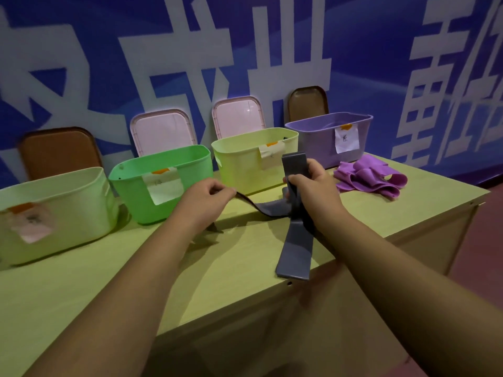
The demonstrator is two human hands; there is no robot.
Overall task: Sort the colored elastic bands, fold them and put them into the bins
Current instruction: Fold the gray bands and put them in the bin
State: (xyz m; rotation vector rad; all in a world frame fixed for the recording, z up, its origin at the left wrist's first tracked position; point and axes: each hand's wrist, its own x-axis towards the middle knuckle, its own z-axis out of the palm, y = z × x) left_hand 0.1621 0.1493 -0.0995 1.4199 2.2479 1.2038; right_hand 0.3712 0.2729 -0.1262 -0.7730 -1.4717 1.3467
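Blue wall printed with large white characters closes off the background of the head view, and a yellow-green counter is set against it. Four open bins are lined up along the back of the counter: a pale bin, a green bin, a yellow bin and a purple bin. Each is marked with a paper label, presumably so that colours can be matched. Lids are leaned upright behind the bins, which keeps the openings free.

A grey band is held between both hands in front of the yellow bin. One end is pinched between thumb and curled fingers of the left hand. The middle is gripped in the closed right hand, with a flat doubled part standing up above the fist and a tail draped over the counter's front edge. The band seems to be drawn out sideways so that it can be folded evenly.

A heap of purple bands is left unfolded just in front of the purple bin, apart from both hands.
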